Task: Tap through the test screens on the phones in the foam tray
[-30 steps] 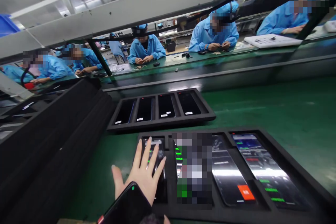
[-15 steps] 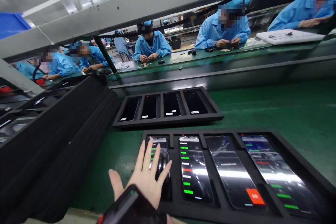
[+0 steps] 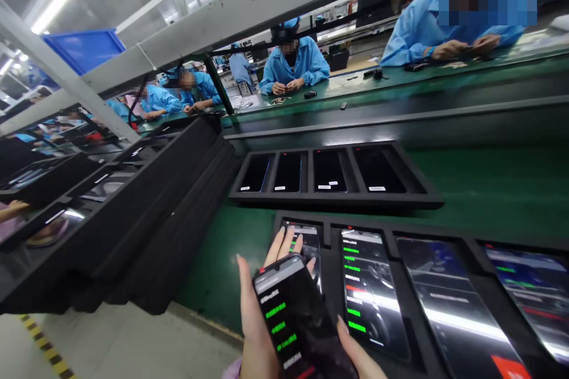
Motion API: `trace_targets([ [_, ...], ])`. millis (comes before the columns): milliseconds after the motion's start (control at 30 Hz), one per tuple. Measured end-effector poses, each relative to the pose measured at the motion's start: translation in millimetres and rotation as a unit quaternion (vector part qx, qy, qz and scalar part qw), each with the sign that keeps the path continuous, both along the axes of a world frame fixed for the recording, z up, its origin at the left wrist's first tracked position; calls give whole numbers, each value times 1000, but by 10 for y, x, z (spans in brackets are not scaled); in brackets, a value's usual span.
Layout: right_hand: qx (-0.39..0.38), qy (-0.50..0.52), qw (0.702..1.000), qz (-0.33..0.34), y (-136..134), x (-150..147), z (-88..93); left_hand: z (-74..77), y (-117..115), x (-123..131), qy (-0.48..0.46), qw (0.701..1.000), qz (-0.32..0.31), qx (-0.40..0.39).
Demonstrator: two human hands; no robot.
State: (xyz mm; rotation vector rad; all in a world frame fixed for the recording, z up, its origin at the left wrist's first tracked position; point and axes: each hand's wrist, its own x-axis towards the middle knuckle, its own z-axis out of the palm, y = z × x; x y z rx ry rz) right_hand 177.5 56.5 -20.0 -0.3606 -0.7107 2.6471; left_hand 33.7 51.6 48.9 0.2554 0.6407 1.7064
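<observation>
A black smartphone [image 3: 296, 314] with white, green and red text lines on its lit screen is in front of me, tilted. Behind it and along its left edge, my left hand [image 3: 254, 317] supports it, palm up, thumb upright, fingertips showing past the top. My right hand [image 3: 358, 352] grips the right edge; only its thumb side shows. Beyond lies a black foam tray [image 3: 329, 257] of several smartphones. Its left phone [image 3: 311, 240] is partly hidden by my fingers; the second phone [image 3: 373, 290] shows similar text, and the third phone [image 3: 462, 308] has an orange-red block.
Another foam tray [image 3: 338, 196] with dark-screened phones lies farther back on the green bench [image 3: 213, 272]. Stacked black trays [image 3: 178, 219] rise at left. Co-workers in blue [image 3: 296, 65] sit across a raised ledge [image 3: 377, 111], and a metal beam [image 3: 249, 0] crosses above.
The phone has risen from over my left wrist onto the palm, its screen now facing me. My left hand's spread fingers are now mostly behind it. The view has shifted left.
</observation>
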Motion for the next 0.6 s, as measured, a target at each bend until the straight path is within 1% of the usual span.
trace_targets([
  [100,-24,6,1000,-6,-46,64,14,-17,-102,26,16,1000,-19,-18],
  [167,-38,6,999,-9,-92,95,28,-34,-167,41,26,999,-20,-30],
  [233,-67,3,997,-36,-125,99,34,-36,-212,55,37,998,-5,-40],
  [333,-133,1,987,-95,-144,62,28,-8,-238,77,62,996,11,-62],
  [400,-162,1,982,-100,-152,32,16,12,-244,92,75,994,19,-71],
  [500,-172,-7,980,-103,-171,21,-27,22,-250,105,84,994,28,-69],
  [600,-155,-33,977,-140,-188,64,-93,9,-246,107,78,995,19,-59],
])
